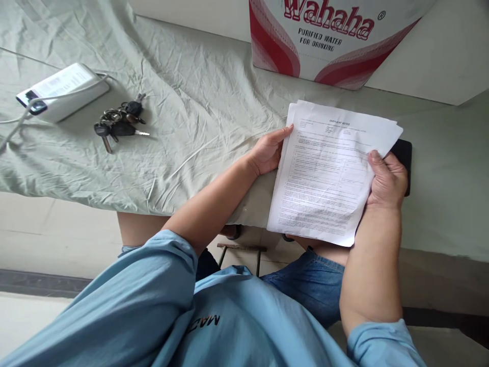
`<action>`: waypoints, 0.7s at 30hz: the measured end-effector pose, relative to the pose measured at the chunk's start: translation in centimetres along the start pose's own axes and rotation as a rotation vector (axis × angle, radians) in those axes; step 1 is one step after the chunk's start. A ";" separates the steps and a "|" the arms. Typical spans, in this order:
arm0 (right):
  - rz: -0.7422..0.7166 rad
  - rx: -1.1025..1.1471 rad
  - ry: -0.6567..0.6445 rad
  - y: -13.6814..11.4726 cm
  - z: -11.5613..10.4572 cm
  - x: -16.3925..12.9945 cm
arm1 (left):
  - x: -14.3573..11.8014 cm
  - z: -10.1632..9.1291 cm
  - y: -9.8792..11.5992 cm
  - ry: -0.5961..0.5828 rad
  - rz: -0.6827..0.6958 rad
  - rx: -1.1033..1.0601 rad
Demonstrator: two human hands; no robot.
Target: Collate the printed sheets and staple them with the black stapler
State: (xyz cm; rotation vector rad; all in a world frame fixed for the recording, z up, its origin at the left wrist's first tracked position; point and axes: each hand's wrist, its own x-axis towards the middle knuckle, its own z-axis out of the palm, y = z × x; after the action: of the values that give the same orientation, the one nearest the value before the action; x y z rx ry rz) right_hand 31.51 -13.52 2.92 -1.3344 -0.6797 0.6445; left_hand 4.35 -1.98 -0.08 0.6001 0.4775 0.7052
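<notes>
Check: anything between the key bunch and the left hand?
Head view: only bare, wrinkled cloth between the key bunch and left hand, which grips the papers.

The box (328, 41) reads "Wahaha, purified water for drinking"; the papers (328, 173) (top line) "Overleaf notes".

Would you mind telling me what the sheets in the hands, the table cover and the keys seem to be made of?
Sheets: thin white printed paper, matte; they crease and curl at the lower corner, held by the left hand and right hand.
Cover: pale green woven cloth, matte, full of wrinkles.
Keys: apparently metal blades, one glinting, with dark heads that look like plastic.
</notes>
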 end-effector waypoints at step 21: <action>-0.058 -0.273 0.094 0.9 -2.1 1.0 | -0.1 0.2 -0.1 0.010 0.028 -0.043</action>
State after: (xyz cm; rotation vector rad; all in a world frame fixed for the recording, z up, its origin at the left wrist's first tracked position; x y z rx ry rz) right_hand 33.74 -13.98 1.88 -1.5801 -0.7461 0.4498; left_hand 4.46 -2.21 0.02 0.5640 0.4625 0.7439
